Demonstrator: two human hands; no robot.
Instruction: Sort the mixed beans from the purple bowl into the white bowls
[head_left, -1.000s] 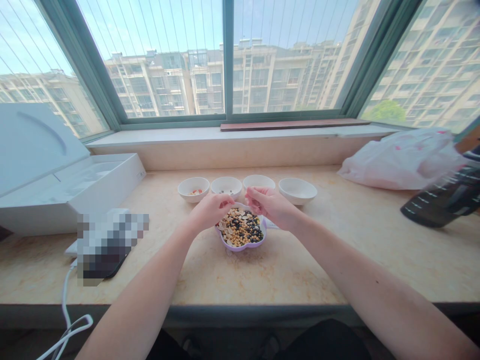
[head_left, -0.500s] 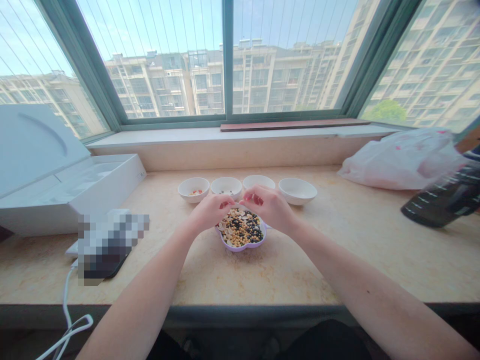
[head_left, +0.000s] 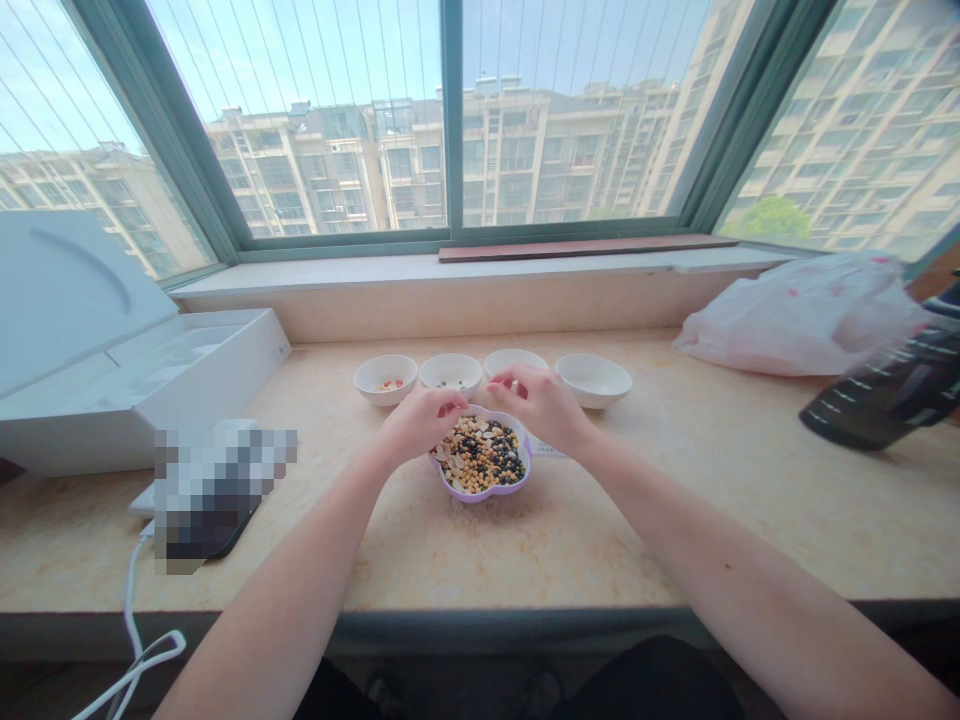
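Note:
A purple, lobed dish (head_left: 491, 494) holds a mix of black beans, yellow beans and shelled peanuts. My left hand (head_left: 421, 424) hovers over its left back edge with fingertips pinched together; whatever they may hold is too small to see. Above the dish's right back side is my right hand (head_left: 546, 408), fingers curled and closed, their content hidden. Behind stand a white bowl (head_left: 385, 394) with some red and pale bits, a second bowl (head_left: 441, 368) with a few dark bits, a third bowl (head_left: 517, 356) partly covered by my right hand, and a fourth bowl (head_left: 595, 392) at the right.
An open white box (head_left: 217, 375) lies at the left, with a blurred-out phone-like item (head_left: 225, 500) and a white cable (head_left: 131, 590) in front. At the right are a plastic bag (head_left: 802, 320) and a dark bottle (head_left: 862, 405). A window sill runs behind.
My right hand has drawn slightly right, away from my left, widening the gap between the fingertips and showing more of the dish's back rim. My left hand stays nearly in place.

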